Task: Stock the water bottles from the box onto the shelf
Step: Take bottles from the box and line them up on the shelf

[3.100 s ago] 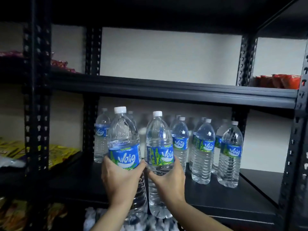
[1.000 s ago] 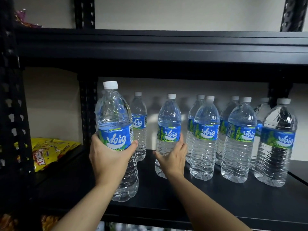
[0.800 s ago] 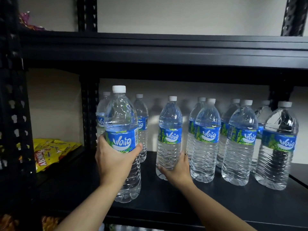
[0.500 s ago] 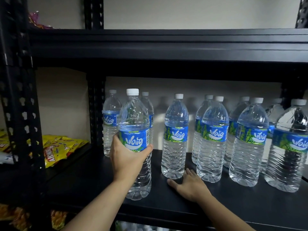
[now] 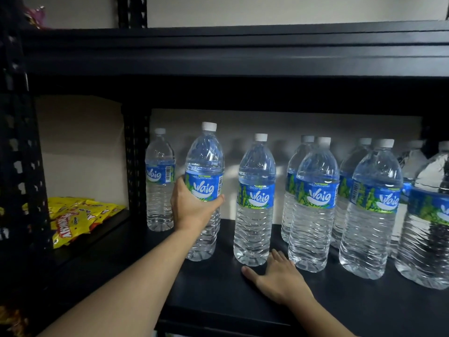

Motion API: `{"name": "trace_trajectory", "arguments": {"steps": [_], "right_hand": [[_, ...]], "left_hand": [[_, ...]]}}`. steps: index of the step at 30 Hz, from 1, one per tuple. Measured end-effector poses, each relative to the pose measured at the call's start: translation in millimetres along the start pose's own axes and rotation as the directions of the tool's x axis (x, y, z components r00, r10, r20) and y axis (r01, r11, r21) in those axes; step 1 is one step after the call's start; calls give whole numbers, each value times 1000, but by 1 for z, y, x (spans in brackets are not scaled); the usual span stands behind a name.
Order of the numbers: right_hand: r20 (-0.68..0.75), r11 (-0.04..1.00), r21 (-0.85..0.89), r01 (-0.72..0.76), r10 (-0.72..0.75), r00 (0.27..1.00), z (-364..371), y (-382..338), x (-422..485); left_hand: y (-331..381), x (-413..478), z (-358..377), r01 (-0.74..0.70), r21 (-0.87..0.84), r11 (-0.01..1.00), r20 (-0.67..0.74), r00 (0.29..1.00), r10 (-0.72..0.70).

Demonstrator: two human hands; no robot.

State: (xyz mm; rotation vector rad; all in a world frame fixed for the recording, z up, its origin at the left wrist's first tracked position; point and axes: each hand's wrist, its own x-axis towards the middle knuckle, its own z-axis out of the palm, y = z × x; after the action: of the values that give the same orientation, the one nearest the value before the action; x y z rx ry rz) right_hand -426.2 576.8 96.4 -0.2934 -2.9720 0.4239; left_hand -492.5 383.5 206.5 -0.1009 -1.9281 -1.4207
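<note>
Water bottle [image 5: 204, 164] labelled "Waig" in white on blue-green, upright toward the left end of the black shelf [image 5: 218, 295], left hand [image 5: 192, 210] wrapped around its middle, right hand [image 5: 279, 278] flat on the shelf, fingers straight, just before a row of matching bottles [image 5: 315, 203], yellow snack packets [image 5: 73, 220] further left.

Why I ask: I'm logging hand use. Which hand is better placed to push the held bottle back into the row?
Left, probably. The left hand grips the held bottle at its label. The right hand lies flat on the shelf, holding nothing, beside the neighbouring bottle at its base.
</note>
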Motion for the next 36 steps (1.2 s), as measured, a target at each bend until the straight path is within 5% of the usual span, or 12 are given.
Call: {"name": "trace_trajectory", "arguments": {"steps": [16, 19, 36], "right_hand": [[6, 1000, 17, -2, 2, 1000, -2, -2, -1], [4, 1000, 23, -1, 1, 1000, -2, -1, -2], [0, 1000, 31, 4, -4, 1000, -4, -3, -2]], "left_hand": [[-47, -22, -13, 145, 56, 988, 322, 934, -155], [-65, -38, -11, 242, 77, 967, 320, 913, -254], [-81, -47, -5, 294, 232, 927, 332, 872, -359]]}}
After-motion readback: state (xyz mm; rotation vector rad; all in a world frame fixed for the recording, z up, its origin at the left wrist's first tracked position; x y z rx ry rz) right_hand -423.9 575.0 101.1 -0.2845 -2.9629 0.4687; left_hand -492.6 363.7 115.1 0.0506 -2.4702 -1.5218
